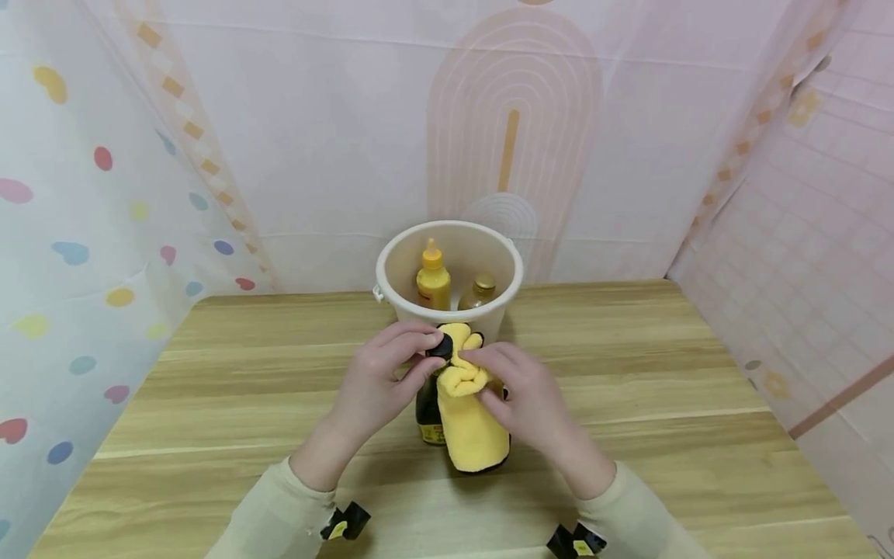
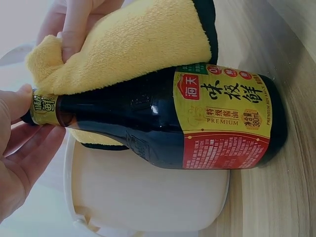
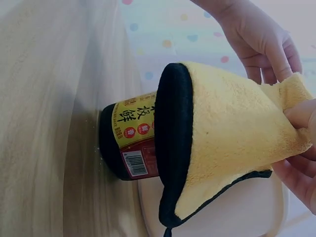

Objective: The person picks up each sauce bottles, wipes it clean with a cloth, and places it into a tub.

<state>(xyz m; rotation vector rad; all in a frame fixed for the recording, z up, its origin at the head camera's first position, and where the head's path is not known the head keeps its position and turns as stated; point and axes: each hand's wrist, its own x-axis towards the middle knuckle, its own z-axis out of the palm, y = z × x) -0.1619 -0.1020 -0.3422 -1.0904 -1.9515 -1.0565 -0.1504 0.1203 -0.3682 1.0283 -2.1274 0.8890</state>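
Observation:
A dark soy sauce bottle (image 2: 148,118) with a yellow and red label stands upright on the wooden table. My left hand (image 1: 382,374) pinches its black cap (image 1: 441,347) between thumb and fingers. In my right hand (image 1: 525,394) a yellow cloth (image 1: 476,431) with black edging is bunched at the top and hangs over the bottle's right side. The right wrist view shows the cloth (image 3: 232,118) covering much of the bottle, with the label's lower part (image 3: 133,133) left visible.
Behind the hands stands a white bucket (image 1: 513,287). It holds a yellow squeeze bottle (image 1: 434,283) and a gold-capped bottle (image 1: 482,291). Patterned curtains (image 1: 335,155) hang behind and at both sides of the wooden table (image 1: 279,349).

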